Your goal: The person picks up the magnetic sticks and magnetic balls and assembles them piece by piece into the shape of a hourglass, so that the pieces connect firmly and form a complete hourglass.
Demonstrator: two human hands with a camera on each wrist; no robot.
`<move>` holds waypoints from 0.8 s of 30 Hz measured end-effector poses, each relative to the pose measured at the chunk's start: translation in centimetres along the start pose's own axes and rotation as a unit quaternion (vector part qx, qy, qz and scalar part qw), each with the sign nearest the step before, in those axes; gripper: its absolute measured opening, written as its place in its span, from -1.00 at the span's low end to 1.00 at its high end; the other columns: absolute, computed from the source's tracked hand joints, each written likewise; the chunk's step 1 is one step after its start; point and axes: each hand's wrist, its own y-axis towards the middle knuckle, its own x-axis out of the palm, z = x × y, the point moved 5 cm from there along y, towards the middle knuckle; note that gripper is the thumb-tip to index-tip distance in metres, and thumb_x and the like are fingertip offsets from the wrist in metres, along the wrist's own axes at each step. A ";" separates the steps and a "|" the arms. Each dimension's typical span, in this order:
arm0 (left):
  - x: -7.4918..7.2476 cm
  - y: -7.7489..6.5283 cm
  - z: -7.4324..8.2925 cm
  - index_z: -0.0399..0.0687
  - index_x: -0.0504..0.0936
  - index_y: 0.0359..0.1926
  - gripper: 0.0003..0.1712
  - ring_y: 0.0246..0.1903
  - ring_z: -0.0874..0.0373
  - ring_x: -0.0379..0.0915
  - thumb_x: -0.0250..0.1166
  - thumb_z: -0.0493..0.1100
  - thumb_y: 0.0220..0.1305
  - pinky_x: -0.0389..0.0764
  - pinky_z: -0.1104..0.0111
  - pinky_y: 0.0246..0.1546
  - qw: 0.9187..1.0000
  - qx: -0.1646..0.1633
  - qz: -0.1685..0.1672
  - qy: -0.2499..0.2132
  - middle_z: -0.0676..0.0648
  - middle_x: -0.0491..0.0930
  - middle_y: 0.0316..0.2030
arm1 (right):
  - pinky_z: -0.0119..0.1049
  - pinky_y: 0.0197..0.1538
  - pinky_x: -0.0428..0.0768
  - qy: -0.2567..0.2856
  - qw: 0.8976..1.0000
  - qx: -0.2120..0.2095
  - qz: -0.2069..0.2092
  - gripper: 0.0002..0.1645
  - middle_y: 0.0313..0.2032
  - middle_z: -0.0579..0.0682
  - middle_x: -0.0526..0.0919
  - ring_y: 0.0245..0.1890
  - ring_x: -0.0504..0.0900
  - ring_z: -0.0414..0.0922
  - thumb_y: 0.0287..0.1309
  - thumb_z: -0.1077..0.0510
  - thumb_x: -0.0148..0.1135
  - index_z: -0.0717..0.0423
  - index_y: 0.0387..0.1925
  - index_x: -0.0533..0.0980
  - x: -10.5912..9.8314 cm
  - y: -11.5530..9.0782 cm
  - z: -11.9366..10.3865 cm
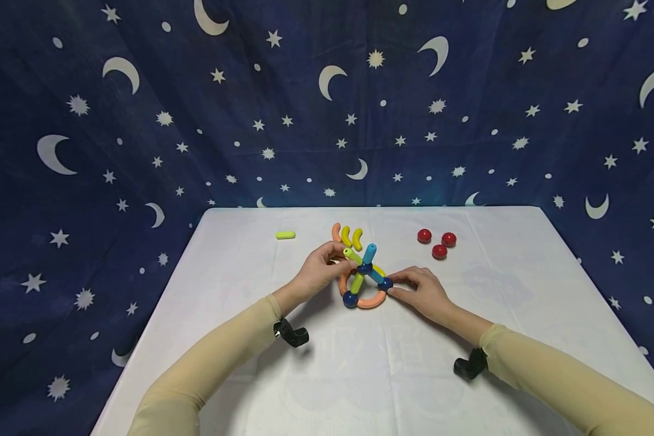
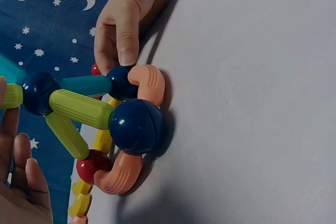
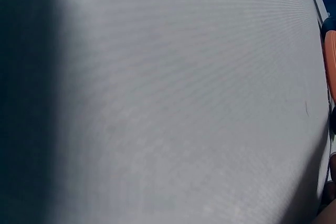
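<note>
A construction of magnetic rods and balls stands on the table between the hands. Its base ring has orange curved rods (image 1: 372, 301), a yellow curved rod (image 2: 103, 140), dark blue balls (image 1: 350, 299) and a red ball (image 2: 93, 166). Straight green and blue rods lean inward to a dark blue top ball (image 2: 40, 93). From that ball a green rod (image 1: 352, 255) and a light blue rod (image 1: 369, 253) stick up. My left hand (image 1: 324, 266) pinches the upper green rod. My right hand (image 1: 422, 293) holds the ring's right dark blue ball (image 1: 385, 283) between thumb and fingers.
Behind the construction lie an orange curved rod (image 1: 336, 232) and two yellow curved rods (image 1: 357, 239). A loose green rod (image 1: 286, 235) is at back left, and three red balls (image 1: 439, 251) at back right. A starry curtain (image 1: 300, 133) hangs behind the white table (image 1: 327, 387).
</note>
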 end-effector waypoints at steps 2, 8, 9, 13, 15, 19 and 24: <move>0.0 0.0 0.1 -0.08 0.60 0.04 -0.68 -0.08 -0.19 0.51 0.43 -0.14 0.33 0.52 0.19 -0.08 1.000 0.003 0.001 0.006 -0.03 0.71 -0.09 | -0.03 0.14 0.40 0.000 1.000 0.000 0.000 -0.58 0.00 -0.12 0.66 0.10 0.43 -0.06 0.22 -0.11 0.47 -0.11 0.08 0.69 0.0 0.0 0.0; 0.1 0.2 0.3 -0.11 0.61 0.02 -0.69 -0.06 -0.16 0.52 0.43 -0.14 0.32 0.49 0.27 -0.08 1.000 0.007 0.008 0.007 -0.02 0.70 -0.12 | -0.02 0.14 0.39 -0.002 1.000 -0.002 0.000 -0.58 0.01 -0.11 0.67 0.10 0.43 -0.05 0.23 -0.10 0.46 -0.10 0.09 0.69 -0.1 -0.1 -0.1; 0.1 0.2 0.3 -0.11 0.61 0.02 -0.69 -0.07 -0.11 0.53 0.43 -0.15 0.32 0.49 0.27 -0.07 1.000 0.008 0.010 0.008 -0.03 0.70 -0.12 | -0.02 0.14 0.39 -0.002 1.000 -0.002 0.000 -0.58 0.01 -0.11 0.67 0.10 0.43 -0.05 0.23 -0.10 0.46 -0.10 0.09 0.69 -0.1 -0.1 -0.1; 0.2 0.3 0.2 -0.12 0.62 0.02 -0.70 -0.11 0.06 0.56 0.43 -0.16 0.33 0.49 0.27 -0.06 1.000 0.013 0.016 0.012 -0.03 0.70 -0.12 | -0.03 0.14 0.39 0.001 1.000 -0.005 0.001 -0.58 0.00 -0.11 0.67 0.09 0.43 -0.06 0.23 -0.09 0.46 -0.09 0.08 0.69 -0.1 -0.1 0.1; 0.2 0.4 0.2 -0.12 0.62 0.03 -0.69 -0.11 0.08 0.56 0.43 -0.15 0.33 0.49 0.28 -0.06 1.000 0.014 0.018 0.013 -0.04 0.70 -0.11 | -0.03 0.14 0.39 0.002 1.000 -0.004 0.001 -0.59 0.00 -0.12 0.67 0.09 0.43 -0.06 0.23 -0.08 0.46 -0.09 0.08 0.69 -0.1 -0.1 0.2; 0.2 0.4 0.3 -0.12 0.62 0.03 -0.68 -0.11 0.07 0.56 0.43 -0.13 0.33 0.50 0.29 -0.07 1.000 0.016 0.021 0.015 -0.04 0.70 -0.12 | -0.03 0.14 0.40 0.003 1.000 -0.001 0.001 -0.59 0.00 -0.12 0.66 0.10 0.43 -0.06 0.23 -0.10 0.46 -0.10 0.07 0.69 0.0 0.0 0.2; 0.2 0.4 0.2 -0.11 0.63 0.01 -0.71 -0.12 0.08 0.55 0.42 -0.14 0.33 0.50 0.30 -0.07 0.999 0.022 0.022 0.018 -0.03 0.69 -0.14 | -0.03 0.14 0.41 0.004 1.000 0.001 0.003 -0.59 -0.01 -0.13 0.66 0.10 0.42 -0.06 0.22 -0.10 0.47 -0.10 0.06 0.69 0.0 0.0 0.3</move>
